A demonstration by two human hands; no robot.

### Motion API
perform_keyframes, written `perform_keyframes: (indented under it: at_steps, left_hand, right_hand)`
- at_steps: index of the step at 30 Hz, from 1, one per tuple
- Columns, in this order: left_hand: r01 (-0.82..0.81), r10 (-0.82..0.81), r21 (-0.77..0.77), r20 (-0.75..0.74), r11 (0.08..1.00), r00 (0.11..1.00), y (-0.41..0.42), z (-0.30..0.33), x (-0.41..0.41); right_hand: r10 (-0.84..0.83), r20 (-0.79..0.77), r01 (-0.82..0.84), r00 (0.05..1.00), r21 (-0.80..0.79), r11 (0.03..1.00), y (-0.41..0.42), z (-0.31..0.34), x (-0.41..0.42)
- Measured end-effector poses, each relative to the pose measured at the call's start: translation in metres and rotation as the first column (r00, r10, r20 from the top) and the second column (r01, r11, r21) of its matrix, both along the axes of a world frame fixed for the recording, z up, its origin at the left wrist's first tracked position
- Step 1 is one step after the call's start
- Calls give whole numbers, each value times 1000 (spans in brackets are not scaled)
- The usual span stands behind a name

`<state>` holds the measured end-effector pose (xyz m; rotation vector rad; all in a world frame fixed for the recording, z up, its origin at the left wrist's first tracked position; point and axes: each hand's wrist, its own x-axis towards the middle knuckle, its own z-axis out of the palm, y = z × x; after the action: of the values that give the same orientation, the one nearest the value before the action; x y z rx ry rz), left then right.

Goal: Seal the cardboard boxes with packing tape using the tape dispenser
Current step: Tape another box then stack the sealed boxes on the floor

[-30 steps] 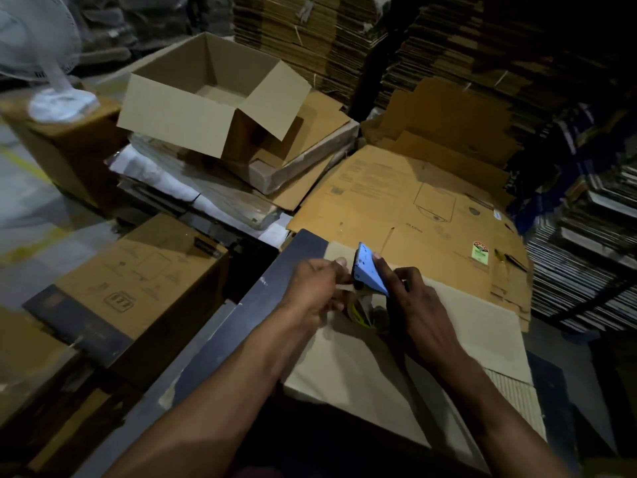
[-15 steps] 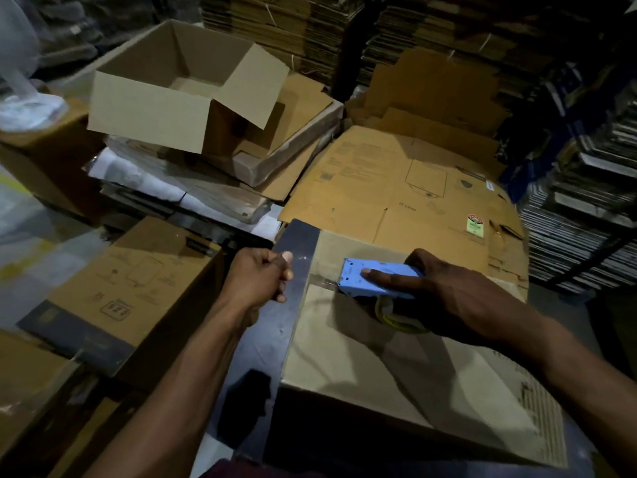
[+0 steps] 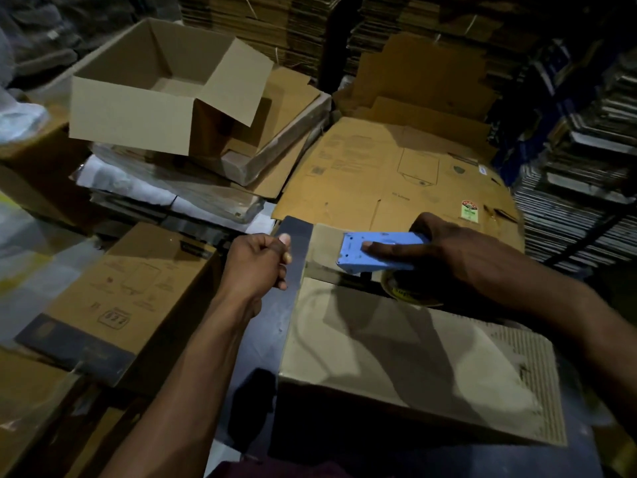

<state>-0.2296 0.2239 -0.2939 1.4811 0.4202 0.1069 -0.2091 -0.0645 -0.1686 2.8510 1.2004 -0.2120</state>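
Observation:
A closed cardboard box point(image 3: 396, 357) lies in front of me, its top seam running left to right. My right hand point(image 3: 458, 257) grips the blue tape dispenser point(image 3: 379, 251) flat on the box top over the seam, index finger stretched along its back. The yellow-printed tape roll point(image 3: 406, 293) shows under the hand. A clear strip of tape point(image 3: 320, 267) runs from the dispenser toward the box's left edge. There my left hand point(image 3: 256, 267) is curled in a fist, thumb on the index finger, and seems to pinch the tape end.
A dark board point(image 3: 275, 322) lies along the box's left side. An open empty carton point(image 3: 138, 108) stands at the back left on flat stock. A printed closed box point(image 3: 120, 298) sits left. A flattened carton point(image 3: 396, 177) lies behind. Cardboard stacks point(image 3: 586, 188) wall the right.
The dispenser went from tilted up between both hands to flat on the box top. My right hand drew it rightward while my left hand moved to the box's left edge.

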Motion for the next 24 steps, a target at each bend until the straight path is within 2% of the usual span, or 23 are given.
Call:
perform_keyframes:
  at_steps: [8, 13, 16, 24]
  left_hand:
    - [49, -31, 117, -149, 992, 988, -4, -38, 4]
    - [11, 16, 258, -103, 966, 995, -2, -51, -3]
    - [-3, 26, 283, -78, 959, 997, 6, -51, -1]
    - [-48, 89, 301, -123, 953, 988, 17, -69, -10]
  right_hand:
    - [-1, -77, -11, 997, -158, 987, 14, -54, 11]
    - [11, -18, -14, 1000, -163, 986, 19, -63, 8]
    - [12, -24, -16, 1000, -164, 986, 23, -63, 9]
    - [48, -5, -48, 999, -215, 975, 45, -68, 11]
